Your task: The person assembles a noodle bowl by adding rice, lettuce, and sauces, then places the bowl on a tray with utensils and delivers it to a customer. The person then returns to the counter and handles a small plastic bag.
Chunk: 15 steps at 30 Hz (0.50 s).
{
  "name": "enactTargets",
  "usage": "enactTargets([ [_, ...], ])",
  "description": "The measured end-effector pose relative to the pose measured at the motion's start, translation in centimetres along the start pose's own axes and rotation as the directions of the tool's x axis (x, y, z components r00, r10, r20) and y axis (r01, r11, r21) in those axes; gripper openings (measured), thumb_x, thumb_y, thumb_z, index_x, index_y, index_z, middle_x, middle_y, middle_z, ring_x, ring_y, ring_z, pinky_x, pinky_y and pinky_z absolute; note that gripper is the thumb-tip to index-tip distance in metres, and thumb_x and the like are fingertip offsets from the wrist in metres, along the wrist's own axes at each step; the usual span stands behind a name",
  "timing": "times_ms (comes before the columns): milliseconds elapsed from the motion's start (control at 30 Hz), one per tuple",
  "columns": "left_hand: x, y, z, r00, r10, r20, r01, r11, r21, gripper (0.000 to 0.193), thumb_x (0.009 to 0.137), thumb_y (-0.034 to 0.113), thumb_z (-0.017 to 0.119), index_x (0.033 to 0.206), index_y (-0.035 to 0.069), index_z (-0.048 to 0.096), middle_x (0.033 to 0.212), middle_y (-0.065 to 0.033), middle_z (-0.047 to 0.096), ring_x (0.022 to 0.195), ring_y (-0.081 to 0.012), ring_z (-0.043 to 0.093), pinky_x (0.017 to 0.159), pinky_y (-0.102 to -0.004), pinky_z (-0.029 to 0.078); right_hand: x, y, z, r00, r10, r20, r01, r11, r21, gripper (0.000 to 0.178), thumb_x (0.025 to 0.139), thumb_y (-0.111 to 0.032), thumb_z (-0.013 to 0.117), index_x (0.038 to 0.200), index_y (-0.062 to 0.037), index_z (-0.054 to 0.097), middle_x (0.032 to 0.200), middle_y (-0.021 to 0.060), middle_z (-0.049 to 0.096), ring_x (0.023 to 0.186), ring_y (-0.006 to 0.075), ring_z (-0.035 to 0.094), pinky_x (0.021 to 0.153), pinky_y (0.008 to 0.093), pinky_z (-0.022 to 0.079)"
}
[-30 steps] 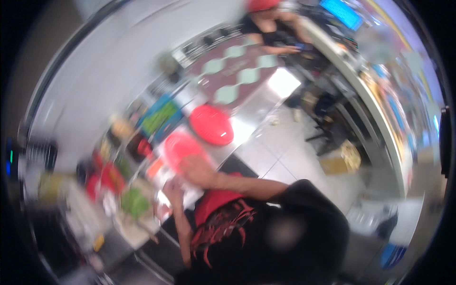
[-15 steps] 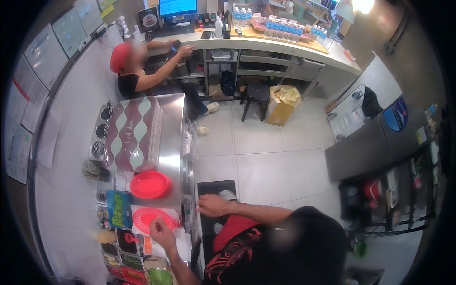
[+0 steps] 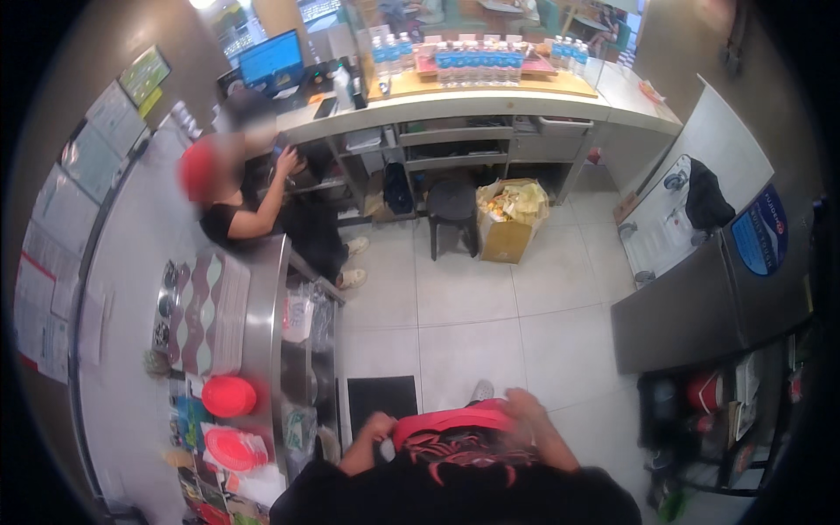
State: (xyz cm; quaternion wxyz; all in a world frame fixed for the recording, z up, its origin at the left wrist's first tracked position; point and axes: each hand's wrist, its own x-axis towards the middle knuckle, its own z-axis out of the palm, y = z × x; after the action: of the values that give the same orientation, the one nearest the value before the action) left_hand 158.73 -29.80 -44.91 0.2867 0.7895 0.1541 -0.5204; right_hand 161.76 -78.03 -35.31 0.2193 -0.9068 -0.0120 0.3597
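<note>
My left hand (image 3: 378, 428) is at the left edge of the red cloth (image 3: 468, 418) at my waist, its fingers curled. What it holds, if anything, is hidden. At the cloth's right side my right hand (image 3: 523, 413) is raised and smeared by motion, so its fingers do not show clearly. To my left, a red oval basket (image 3: 236, 449) lined with white paper sits on the steel counter (image 3: 265, 302). Another red basket (image 3: 229, 396) stands just beyond it. Neither hand touches the baskets.
A co-worker in a red cap (image 3: 198, 173) sits at the far left, holding a phone. Ahead are a black stool (image 3: 452, 201) and a box of crumpled paper (image 3: 507, 238). Water bottles (image 3: 477, 63) line the far counter. A grey fridge (image 3: 678, 302) stands at right; a dark mat (image 3: 382, 407) lies nearby.
My view has turned, and I now face the far counter. My left hand has left the lined basket for my waist; my right hand has moved rightward. The co-worker's pointing arm has drawn back.
</note>
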Motion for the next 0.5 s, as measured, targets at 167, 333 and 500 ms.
enactTargets([
  [167,5.9,15.7,4.2,0.999,0.032,-0.025,-0.04,0.911,-0.411,0.03,0.097,0.028,0.065,0.09,0.0,0.075,0.078,-0.0124,0.071,0.064,-0.0268,0.071,0.052,-0.042,0.058,-4.0,16.6,-8.0,0.922,0.285,-0.263,-0.251,0.956,0.155,0.055,0.095,-0.045,0.068,0.116,0.0057,0.07,0.116,0.0314,0.071,0.115,0.0454,0.067,0.1,0.0526,0.054],
  [333,8.9,32.9,2.0,0.98,0.148,-0.137,-0.185,0.929,-0.321,0.029,0.099,0.027,0.066,0.1,0.0,0.075,0.079,-0.0116,0.07,0.064,-0.0224,0.069,0.052,-0.0381,0.057,-0.3,25.8,-15.2,0.872,0.458,-0.172,-0.411,0.877,0.25,0.06,0.094,-0.048,0.069,0.119,0.0073,0.069,0.118,0.0317,0.07,0.116,0.0454,0.067,0.1,0.0506,0.054],
  [500,18.7,44.6,-1.4,0.997,0.008,0.078,0.023,0.925,-0.38,0.024,0.099,0.021,0.068,0.1,-0.002,0.074,0.087,-0.0124,0.072,0.073,-0.0218,0.074,0.057,-0.0377,0.059,9.6,29.6,-24.9,0.959,0.265,-0.101,-0.229,0.934,0.274,0.065,0.094,-0.051,0.069,0.126,0.0058,0.068,0.123,0.0312,0.07,0.12,0.0443,0.066,0.105,0.0468,0.053],
])
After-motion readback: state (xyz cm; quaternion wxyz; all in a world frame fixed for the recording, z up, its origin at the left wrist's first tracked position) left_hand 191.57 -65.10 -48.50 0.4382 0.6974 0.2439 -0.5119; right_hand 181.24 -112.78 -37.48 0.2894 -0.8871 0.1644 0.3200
